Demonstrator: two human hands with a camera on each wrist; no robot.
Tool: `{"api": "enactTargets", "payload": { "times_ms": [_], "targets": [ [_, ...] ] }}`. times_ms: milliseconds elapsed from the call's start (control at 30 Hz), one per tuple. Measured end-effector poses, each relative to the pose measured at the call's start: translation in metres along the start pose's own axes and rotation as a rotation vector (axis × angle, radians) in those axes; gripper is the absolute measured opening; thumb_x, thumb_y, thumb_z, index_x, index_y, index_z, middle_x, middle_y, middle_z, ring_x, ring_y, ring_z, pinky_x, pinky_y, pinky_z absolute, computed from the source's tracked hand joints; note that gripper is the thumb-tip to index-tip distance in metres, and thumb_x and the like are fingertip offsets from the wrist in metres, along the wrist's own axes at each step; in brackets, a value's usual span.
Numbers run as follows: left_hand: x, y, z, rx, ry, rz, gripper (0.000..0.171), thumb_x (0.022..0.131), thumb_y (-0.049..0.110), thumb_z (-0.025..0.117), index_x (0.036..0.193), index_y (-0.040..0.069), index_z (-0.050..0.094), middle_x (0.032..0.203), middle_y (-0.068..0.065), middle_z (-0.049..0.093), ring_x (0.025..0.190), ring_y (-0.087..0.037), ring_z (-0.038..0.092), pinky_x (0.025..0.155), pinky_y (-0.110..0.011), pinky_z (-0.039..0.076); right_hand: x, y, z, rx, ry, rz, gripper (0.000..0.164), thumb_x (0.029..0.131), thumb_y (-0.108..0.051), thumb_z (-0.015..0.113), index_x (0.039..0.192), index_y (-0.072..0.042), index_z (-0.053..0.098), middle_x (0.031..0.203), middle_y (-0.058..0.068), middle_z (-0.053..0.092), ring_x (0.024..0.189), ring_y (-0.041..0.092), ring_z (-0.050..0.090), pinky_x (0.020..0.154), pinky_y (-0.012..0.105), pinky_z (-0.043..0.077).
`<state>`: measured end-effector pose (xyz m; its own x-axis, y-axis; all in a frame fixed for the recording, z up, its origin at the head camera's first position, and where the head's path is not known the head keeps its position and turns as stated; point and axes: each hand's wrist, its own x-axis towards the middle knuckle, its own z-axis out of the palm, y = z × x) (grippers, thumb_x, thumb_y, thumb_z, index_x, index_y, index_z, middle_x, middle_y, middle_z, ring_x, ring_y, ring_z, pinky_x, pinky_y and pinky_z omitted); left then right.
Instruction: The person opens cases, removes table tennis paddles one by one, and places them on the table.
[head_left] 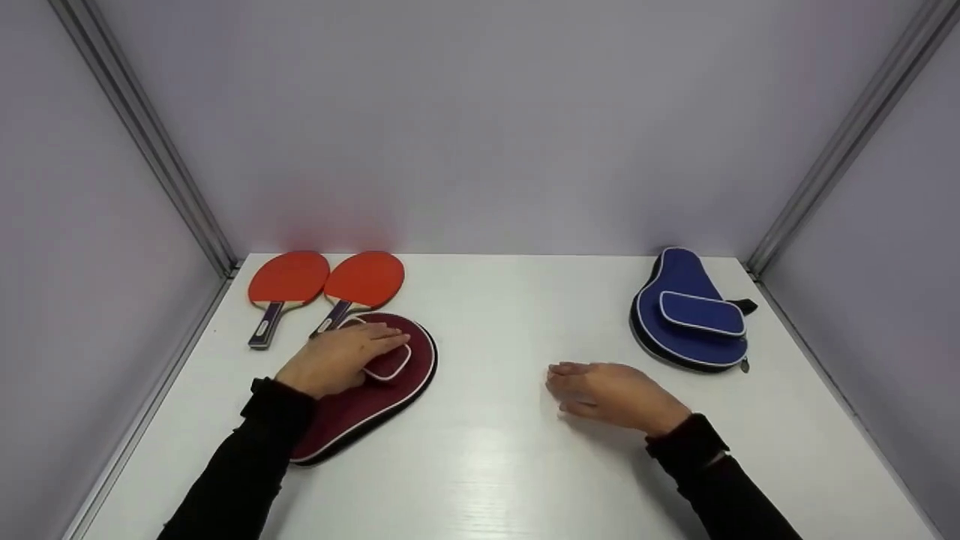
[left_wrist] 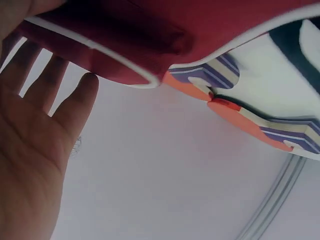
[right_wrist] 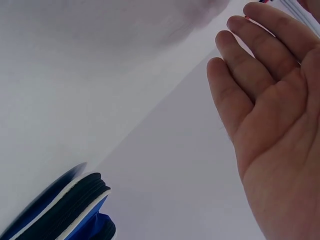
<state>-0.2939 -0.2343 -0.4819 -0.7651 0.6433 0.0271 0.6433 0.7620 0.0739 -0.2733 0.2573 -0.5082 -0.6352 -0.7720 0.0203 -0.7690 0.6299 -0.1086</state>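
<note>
My left hand (head_left: 337, 360) lies over a maroon table tennis paddle case (head_left: 352, 416) with white piping, at the left of the table. Its fingers reach across the case's small front pocket (head_left: 390, 364). Seen from the left wrist, the fingers (left_wrist: 75, 105) are straight and spread at the maroon fabric's edge. Over the white table right of centre, my right hand (head_left: 615, 394) holds nothing. In the right wrist view its palm shows with extended fingers (right_wrist: 240, 65). A blue paddle case (head_left: 682, 274) with a pocket lies beyond it, at the right.
Two red table tennis paddles, a left one (head_left: 292, 277) and a right one (head_left: 367, 279), lie side by side at the back left, handles toward me. The right one's handle runs close to the maroon case. Pale panels (head_left: 495, 127) enclose the white table (head_left: 487, 315) at the back and sides.
</note>
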Motion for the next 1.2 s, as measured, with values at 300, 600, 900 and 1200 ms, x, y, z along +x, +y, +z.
{"api": "enactTargets", "payload": {
  "times_ms": [300, 600, 900, 1200],
  "targets": [
    [0.004, 0.004, 0.009, -0.091, -0.119, -0.034, 0.077, 0.110, 0.040, 0.080, 0.175, 0.009, 0.055, 0.182, -0.018, 0.055, 0.172, -0.042, 0.051, 0.141, -0.064, 0.043, -0.014, 0.013, -0.022, -0.032, 0.098, 0.154, 0.050, 0.114, -0.028, 0.080, 0.159, -0.009, 0.074, 0.167, 0.015, 0.071, 0.148, 0.038, 0.075, 0.115, 0.055, 0.067],
    [0.007, 0.009, 0.011, -0.057, -0.130, -0.048, 0.076, 0.115, 0.052, 0.070, 0.174, 0.006, 0.056, 0.180, -0.020, 0.057, 0.172, -0.045, 0.050, 0.144, -0.069, 0.036, -0.046, 0.051, -0.054, 0.015, 0.187, 0.361, 0.056, 0.116, -0.029, 0.076, 0.166, -0.004, 0.066, 0.174, 0.022, 0.063, 0.162, 0.048, 0.061, 0.128, 0.069, 0.055],
    [0.007, 0.011, 0.015, -0.044, -0.123, -0.059, 0.077, 0.115, 0.054, 0.069, 0.175, 0.007, 0.056, 0.181, -0.018, 0.057, 0.173, -0.043, 0.049, 0.144, -0.069, 0.035, -0.093, 0.104, -0.067, 0.120, 0.144, 0.608, 0.073, 0.121, -0.038, 0.067, 0.177, 0.003, 0.045, 0.184, 0.033, 0.041, 0.169, 0.060, 0.043, 0.133, 0.079, 0.041],
    [0.008, 0.012, 0.016, -0.050, -0.115, -0.060, 0.076, 0.115, 0.052, 0.070, 0.174, 0.006, 0.056, 0.180, -0.019, 0.057, 0.173, -0.044, 0.049, 0.144, -0.070, 0.035, -0.117, 0.134, -0.057, 0.185, 0.112, 0.735, 0.085, 0.123, -0.048, 0.061, 0.179, 0.010, 0.033, 0.185, 0.042, 0.030, 0.167, 0.069, 0.034, 0.134, 0.084, 0.034]
  ]
}}
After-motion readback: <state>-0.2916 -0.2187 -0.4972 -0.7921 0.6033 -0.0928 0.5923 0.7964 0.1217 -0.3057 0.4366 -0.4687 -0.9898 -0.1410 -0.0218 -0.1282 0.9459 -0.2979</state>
